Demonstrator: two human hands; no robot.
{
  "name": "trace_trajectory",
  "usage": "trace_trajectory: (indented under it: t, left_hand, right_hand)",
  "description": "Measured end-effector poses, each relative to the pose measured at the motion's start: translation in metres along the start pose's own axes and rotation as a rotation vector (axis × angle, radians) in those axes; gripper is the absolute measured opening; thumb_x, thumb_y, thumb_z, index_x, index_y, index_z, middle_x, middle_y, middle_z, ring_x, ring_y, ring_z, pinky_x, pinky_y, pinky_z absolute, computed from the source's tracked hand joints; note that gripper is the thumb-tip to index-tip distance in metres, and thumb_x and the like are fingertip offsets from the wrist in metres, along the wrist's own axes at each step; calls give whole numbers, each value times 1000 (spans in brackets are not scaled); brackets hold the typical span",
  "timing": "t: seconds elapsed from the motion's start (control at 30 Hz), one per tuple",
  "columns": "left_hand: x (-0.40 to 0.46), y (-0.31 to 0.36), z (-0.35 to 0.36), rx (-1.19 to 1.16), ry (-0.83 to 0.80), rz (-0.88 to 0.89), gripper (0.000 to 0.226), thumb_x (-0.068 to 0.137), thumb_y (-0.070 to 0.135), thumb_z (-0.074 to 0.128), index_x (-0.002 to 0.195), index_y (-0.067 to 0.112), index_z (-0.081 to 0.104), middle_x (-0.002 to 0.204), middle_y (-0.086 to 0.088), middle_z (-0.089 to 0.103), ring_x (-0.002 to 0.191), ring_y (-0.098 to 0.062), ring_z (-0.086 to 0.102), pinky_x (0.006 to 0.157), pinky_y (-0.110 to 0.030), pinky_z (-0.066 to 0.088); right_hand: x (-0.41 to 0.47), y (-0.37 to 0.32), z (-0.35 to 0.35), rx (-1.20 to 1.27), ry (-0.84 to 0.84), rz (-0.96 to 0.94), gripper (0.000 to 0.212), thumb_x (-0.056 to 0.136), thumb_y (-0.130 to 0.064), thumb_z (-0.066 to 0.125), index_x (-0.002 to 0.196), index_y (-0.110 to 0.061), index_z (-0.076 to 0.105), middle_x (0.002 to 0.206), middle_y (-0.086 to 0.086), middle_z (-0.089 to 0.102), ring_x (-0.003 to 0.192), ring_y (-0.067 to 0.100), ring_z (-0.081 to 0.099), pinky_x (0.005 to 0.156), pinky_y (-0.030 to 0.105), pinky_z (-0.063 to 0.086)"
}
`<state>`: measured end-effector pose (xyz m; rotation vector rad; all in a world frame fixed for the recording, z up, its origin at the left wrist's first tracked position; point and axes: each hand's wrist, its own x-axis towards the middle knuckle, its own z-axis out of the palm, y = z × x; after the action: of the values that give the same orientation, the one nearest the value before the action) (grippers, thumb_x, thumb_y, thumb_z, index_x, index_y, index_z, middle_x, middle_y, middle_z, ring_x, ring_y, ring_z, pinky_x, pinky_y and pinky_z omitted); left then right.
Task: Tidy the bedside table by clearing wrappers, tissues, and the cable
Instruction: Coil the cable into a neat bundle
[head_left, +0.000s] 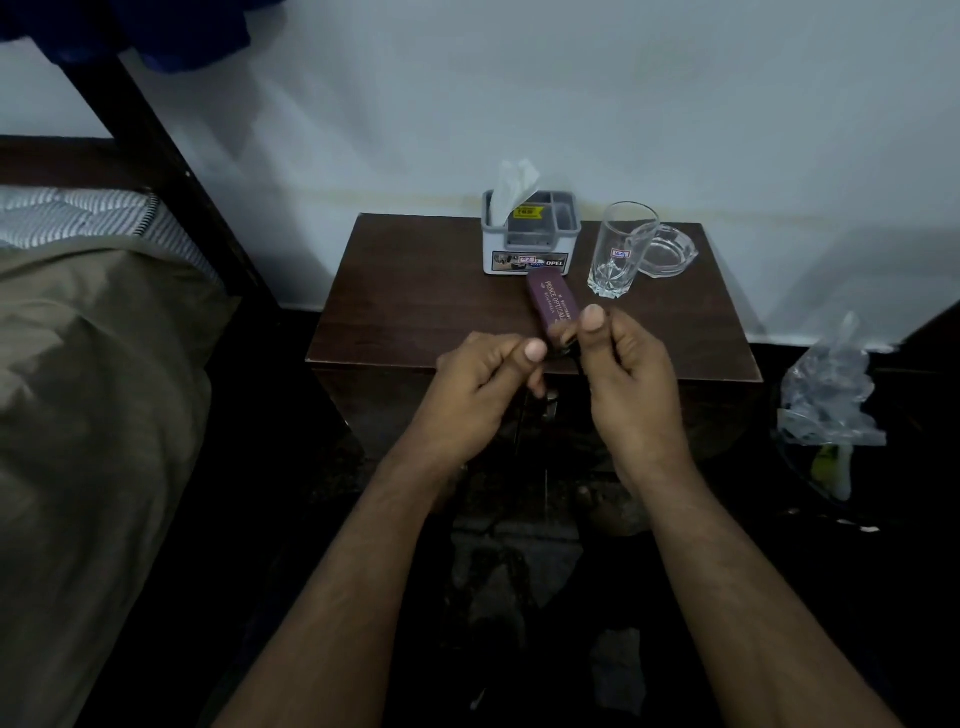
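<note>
A: Over the front edge of the bedside table (395, 291), both hands curled on a thin black cable (566, 347), left hand (483, 374), right hand (623, 364).
B: Rest?
A: Maroon spectacle case (553, 304) mid-table. Organizer with tissue (511, 187), tumbler (621, 249), glass ashtray (667, 252) at the back.

The one camera sits on my head and looks forward and down, so my forearms run up from the near edge to my left hand (485, 366) and right hand (621, 358) at mid-frame. It faces the pale wall (571, 93) head-on, with the bedside table (415, 312) centred just beyond my hands. The wide lens bends the edges, taking in the bed (93, 364) on the left and a plastic bag (828, 384) low on the right. No second view overlaps it.
</note>
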<state>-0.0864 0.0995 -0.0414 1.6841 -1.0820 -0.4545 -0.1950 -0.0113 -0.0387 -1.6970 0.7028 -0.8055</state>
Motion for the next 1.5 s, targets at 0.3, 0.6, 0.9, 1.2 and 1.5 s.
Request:
trace_trajectory:
  t: [0.3, 0.6, 0.9, 1.2, 1.5]
  left_hand:
    - [4, 14, 4, -766, 93, -341, 43, 107, 35, 44, 68, 16, 45, 38, 7, 30, 34, -7, 23, 47, -27, 36]
    - [0, 8, 8, -310, 48, -187, 43, 108, 27, 48, 74, 1, 55, 47, 7, 41, 41, -10, 35, 43, -26, 37]
    - [-7, 0, 8, -206, -267, -190, 49, 105, 36, 49, 69, 4, 59, 43, 3, 43, 38, -10, 34, 43, -23, 28]
    - [1, 13, 5, -660, 58, -279, 44, 105, 38, 43, 68, 13, 46, 46, 6, 34, 38, -5, 30, 38, -18, 23]
    - [5, -10, 0, 16, 360, -209, 48, 105, 45, 48, 68, 15, 58, 55, 6, 57, 51, -8, 51, 56, -32, 44]
  right_hand:
    - [-5, -9, 7, 207, -96, 139, 20, 106, -25, 52, 94, -12, 63, 62, 2, 66, 47, 12, 61, 49, 25, 44]
    - [-8, -9, 9, -22, 53, 107, 31, 107, -42, 42, 96, -16, 55, 54, 7, 66, 44, 23, 68, 39, 24, 42]
    - [-8, -7, 0, -344, 173, -216, 21, 108, -34, 45, 96, -20, 54, 72, -18, 63, 67, -7, 61, 61, 13, 44]
    - [-7, 3, 17, 88, -123, 268, 32, 107, -35, 47, 100, -6, 61, 78, 14, 67, 59, 13, 59, 43, 25, 46]
    - [-16, 5, 19, -94, -313, 73, 15, 96, -33, 67, 99, -20, 61, 88, 4, 73, 79, 23, 69, 67, 32, 55]
